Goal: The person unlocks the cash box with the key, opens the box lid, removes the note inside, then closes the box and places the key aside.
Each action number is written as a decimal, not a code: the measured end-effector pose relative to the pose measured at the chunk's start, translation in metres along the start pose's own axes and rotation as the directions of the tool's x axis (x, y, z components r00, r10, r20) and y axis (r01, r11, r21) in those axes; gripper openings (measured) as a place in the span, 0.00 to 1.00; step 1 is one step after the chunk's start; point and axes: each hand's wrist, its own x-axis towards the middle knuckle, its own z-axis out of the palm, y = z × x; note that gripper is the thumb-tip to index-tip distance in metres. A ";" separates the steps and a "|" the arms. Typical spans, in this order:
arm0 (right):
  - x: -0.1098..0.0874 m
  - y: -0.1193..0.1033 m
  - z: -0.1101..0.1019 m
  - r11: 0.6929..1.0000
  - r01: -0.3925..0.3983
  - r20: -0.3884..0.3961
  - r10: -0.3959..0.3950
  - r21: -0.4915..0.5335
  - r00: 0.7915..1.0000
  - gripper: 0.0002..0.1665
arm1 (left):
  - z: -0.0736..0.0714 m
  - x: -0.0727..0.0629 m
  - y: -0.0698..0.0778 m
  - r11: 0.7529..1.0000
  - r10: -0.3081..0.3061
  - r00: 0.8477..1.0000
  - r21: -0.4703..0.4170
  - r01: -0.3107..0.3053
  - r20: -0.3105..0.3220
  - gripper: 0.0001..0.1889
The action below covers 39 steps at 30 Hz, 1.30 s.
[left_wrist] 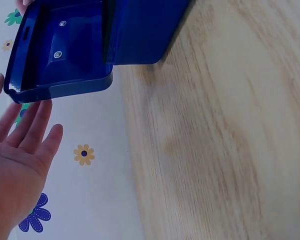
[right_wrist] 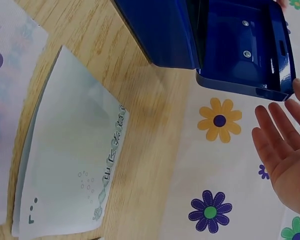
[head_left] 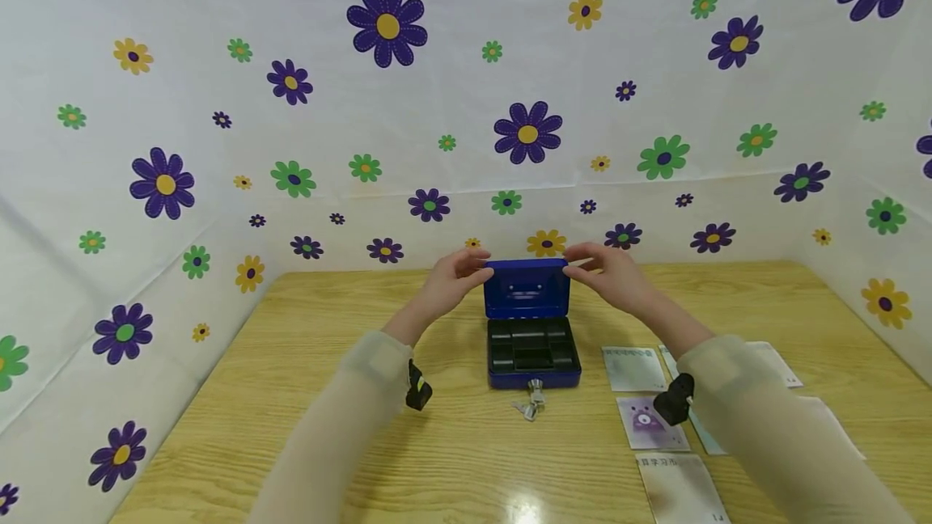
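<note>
A blue metal cash box (head_left: 534,380) stands on the table with its lid (head_left: 526,289) raised. Its black compartment tray (head_left: 531,338) shows, and keys (head_left: 530,409) hang at the front lock. My left hand (head_left: 453,280) is at the lid's upper left corner, thumb in front; the left wrist view shows fairly straight fingers (left_wrist: 36,131) along the lid's side. At the opposite corner is my right hand (head_left: 610,272). In the right wrist view its thumb touches the lid's corner, while the straight fingers (right_wrist: 275,135) spread below. Neither hand is curled round the lid.
Several thin booklets lie right of the box, among them a pale green one (head_left: 635,369), one with a purple monster (head_left: 650,422) and a pale one (head_left: 680,488). My right forearm crosses over some. A flower-patterned cloth (head_left: 451,103) closes the table's back and sides.
</note>
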 end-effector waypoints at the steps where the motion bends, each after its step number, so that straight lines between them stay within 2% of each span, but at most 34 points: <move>1: 0.001 0.000 0.001 1.000 0.007 0.000 -0.007 0.002 1.000 0.21 | 0.000 0.000 -0.001 1.000 0.002 1.000 0.005 -0.002 -0.004 0.19; 9: 0.001 -0.001 0.005 0.999 0.040 -0.007 -0.040 0.007 0.999 0.19 | 0.000 0.000 -0.002 1.000 0.021 1.000 0.017 -0.021 -0.009 0.19; 14: 0.000 -0.002 0.005 0.999 0.045 -0.003 -0.045 0.006 0.999 0.18 | 0.000 -0.001 0.001 0.998 0.016 1.000 0.059 -0.015 -0.014 0.16; 20: -0.006 -0.002 0.002 0.997 0.075 0.006 -0.075 0.011 0.997 0.18 | -0.004 -0.005 0.004 0.991 0.007 1.000 0.131 -0.011 0.029 0.17; 25: -0.015 -0.004 0.000 0.992 0.122 0.034 -0.123 0.017 0.992 0.17 | -0.007 -0.013 0.007 0.978 0.056 0.994 0.197 -0.073 0.091 0.17; 30: -0.026 -0.006 0.000 0.987 0.159 0.047 -0.159 0.008 0.986 0.16 | -0.007 -0.026 0.010 0.958 0.124 0.982 0.242 -0.155 0.140 0.17; 32: -0.032 -0.006 0.001 0.980 0.200 0.041 -0.200 -0.013 0.979 0.16 | -0.006 -0.032 0.010 0.938 0.159 0.974 0.283 -0.200 0.162 0.17; 35: -0.043 -0.004 0.005 0.950 0.301 0.031 -0.299 -0.079 0.954 0.17 | -0.005 -0.042 0.011 0.880 0.236 0.949 0.368 -0.300 0.210 0.18; 37: -0.051 -0.003 0.008 0.917 0.379 0.024 -0.379 -0.127 0.925 0.18 | -0.003 -0.048 0.010 0.825 0.300 0.920 0.416 -0.383 0.252 0.18; 39: -0.057 -0.001 0.011 0.876 0.451 0.022 -0.454 -0.170 0.891 0.20 | -0.001 -0.052 0.009 0.750 0.375 0.878 0.459 -0.475 0.296 0.18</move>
